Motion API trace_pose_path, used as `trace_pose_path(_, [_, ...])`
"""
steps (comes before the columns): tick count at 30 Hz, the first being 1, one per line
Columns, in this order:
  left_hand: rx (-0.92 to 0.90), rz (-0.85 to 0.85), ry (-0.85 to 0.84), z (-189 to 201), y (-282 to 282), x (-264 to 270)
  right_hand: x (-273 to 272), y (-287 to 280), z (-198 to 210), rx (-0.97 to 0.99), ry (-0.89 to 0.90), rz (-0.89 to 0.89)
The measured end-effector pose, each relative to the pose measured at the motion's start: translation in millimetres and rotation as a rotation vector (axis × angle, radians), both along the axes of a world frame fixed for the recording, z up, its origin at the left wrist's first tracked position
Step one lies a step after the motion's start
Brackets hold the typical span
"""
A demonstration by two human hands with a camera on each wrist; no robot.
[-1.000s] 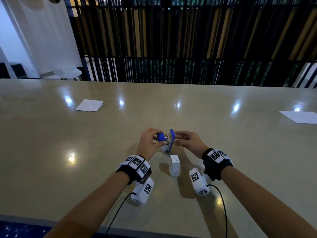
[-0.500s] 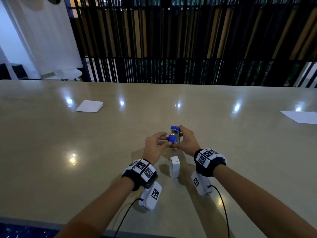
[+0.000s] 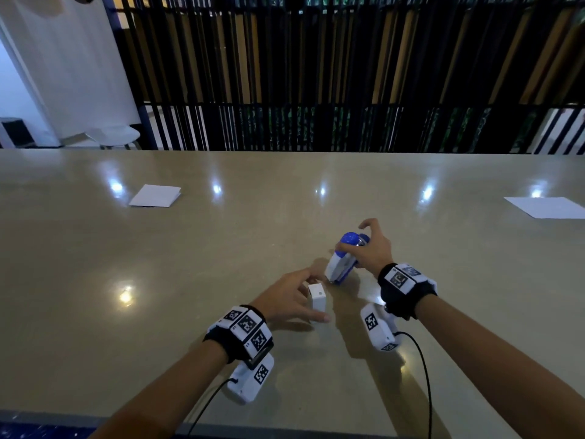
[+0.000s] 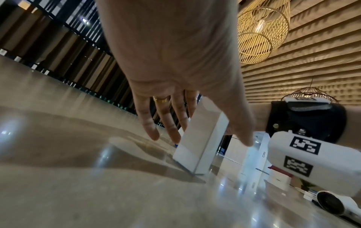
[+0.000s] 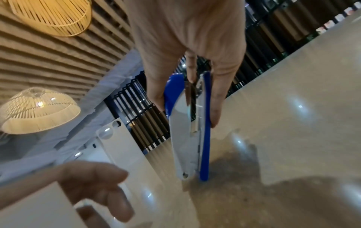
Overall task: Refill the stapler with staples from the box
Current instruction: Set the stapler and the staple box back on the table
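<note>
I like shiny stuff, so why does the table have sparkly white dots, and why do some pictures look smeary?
Head view: the glossy table mirrors lights as white glare spots, and the hands cast soft shadows. Left wrist view: the left hand over the white box is fairly sharp, the near tabletop hazy. Right wrist view: the right hand and blue stapler look smeared; the wide lens bends the walls.

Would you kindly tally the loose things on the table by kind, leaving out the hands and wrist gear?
Stapler, blue and white: 1
Small white box: 1
White paper: 2, one folded at far left, one at far right
Total: 4
</note>
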State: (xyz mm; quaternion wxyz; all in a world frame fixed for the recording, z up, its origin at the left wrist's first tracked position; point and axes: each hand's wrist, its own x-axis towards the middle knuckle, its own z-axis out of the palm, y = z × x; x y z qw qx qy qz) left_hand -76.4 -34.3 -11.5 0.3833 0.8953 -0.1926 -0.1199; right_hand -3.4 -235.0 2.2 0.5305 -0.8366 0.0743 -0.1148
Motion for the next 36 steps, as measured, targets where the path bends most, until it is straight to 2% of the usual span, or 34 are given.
trace_pose_path(4, [-0.043, 0.003, -0.052, -6, -3, 3, -17, -32, 0, 0.031, 0.325, -0.080])
trace_pose_path(8, [-0.102, 0.025, -0.069, -10, -4, 12, -38, -52, -1, -0.227, 0.563, 0.077])
trace_pose_path(11, [-0.143, 0.043, -0.082, -12, -6, 19, -57, -60, 2, -0.228, 0.705, 0.136])
trace_pose_path(13, [-0.173, 0.045, -0.080, -14, -7, 23, -58, -64, 2, -0.327, 0.672, 0.131])
trace_pose_path(16, [-0.175, 0.044, -0.089, -15, -8, 26, -49, -66, 2, -0.557, 0.448, 0.116])
trace_pose_path(18, [-0.176, 0.048, -0.085, -17, -8, 28, -44, -63, -1, -0.581, 0.347, 0.206])
trace_pose_path(21, [-0.175, 0.074, -0.077, -20, -7, 30, -45, -47, -4, -0.577, 0.398, 0.346])
trace_pose_path(26, [-0.142, 0.147, -0.096, -26, -2, 34, -36, -30, -16, -0.740, 0.453, 0.253])
trace_pose_path(29, [-0.066, 0.168, -0.121, -29, 2, 38, -32, -24, -17, -0.736, 0.531, 0.237])
trace_pose_path(36, [-0.039, 0.145, -0.085, -27, 3, 39, -30, -22, -24, -0.817, 0.531, 0.166])
